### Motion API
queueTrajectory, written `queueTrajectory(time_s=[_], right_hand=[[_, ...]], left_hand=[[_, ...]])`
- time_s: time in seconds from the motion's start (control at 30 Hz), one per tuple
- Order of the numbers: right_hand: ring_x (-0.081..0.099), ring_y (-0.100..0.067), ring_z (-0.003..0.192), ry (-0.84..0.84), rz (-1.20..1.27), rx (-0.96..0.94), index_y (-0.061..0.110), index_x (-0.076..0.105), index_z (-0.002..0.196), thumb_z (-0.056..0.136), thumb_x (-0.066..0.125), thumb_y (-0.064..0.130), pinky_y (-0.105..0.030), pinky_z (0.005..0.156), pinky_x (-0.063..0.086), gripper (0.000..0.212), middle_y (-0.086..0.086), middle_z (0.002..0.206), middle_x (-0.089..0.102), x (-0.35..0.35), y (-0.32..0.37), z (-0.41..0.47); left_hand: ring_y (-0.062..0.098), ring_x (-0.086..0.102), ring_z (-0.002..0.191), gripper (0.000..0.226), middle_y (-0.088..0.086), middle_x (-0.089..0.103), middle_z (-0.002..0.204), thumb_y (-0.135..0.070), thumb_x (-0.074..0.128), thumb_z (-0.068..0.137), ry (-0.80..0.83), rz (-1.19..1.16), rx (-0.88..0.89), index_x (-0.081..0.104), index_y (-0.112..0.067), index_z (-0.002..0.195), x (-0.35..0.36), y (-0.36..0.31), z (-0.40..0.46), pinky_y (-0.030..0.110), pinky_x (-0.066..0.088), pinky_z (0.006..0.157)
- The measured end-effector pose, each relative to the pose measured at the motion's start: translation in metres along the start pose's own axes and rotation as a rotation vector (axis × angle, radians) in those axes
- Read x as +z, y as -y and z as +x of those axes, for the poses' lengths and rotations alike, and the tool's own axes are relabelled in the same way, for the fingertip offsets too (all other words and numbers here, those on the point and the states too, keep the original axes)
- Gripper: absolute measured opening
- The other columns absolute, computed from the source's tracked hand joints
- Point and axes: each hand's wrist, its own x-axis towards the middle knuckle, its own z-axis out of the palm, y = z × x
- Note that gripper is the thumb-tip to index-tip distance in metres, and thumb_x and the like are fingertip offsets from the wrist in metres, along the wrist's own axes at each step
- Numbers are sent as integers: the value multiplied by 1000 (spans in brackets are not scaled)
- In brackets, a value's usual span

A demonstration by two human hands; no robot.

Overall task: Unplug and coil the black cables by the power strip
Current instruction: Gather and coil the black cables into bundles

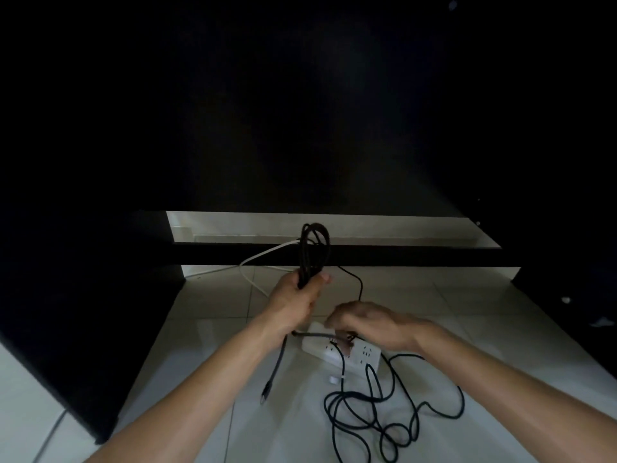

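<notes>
Left hand (295,302) grips the coil (314,252) at frame centre; right hand (364,324), fingers curled, pinches a plug at the strip (362,354). Cable is limp and light: hold the plug body.

The left hand (293,304) grips a coiled black cable (314,252) upright. At its four o'clock, the right hand (360,320) rests curled on the white power strip (362,354). Loose black cable (384,419) sprawls on the tiled floor (417,295) at six o'clock.
</notes>
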Motion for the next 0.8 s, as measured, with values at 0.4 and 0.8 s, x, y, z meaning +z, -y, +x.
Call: queueTrajectory(time_s=[0.4,0.8], right_hand=[[57,-15,74,44,-261,26,37,56,86,95,47,38,-37,69,48,13,8,82,61,17,-9,-28],[59,-18,69,-497,857,-213,13,72,84,91,53,-8,-36,62,50,29,-10,78,64,-28,50,-10]], left_hand=[[8,50,61,19,-8,55,67,-47,56,92,-165,291,65,63,-29,88,-45,3,9,24,36,56],[-1,55,112,76,-11,59,120,-74,64,68,259,362,255,49,-29,127,11,17,-26,19,47,94]])
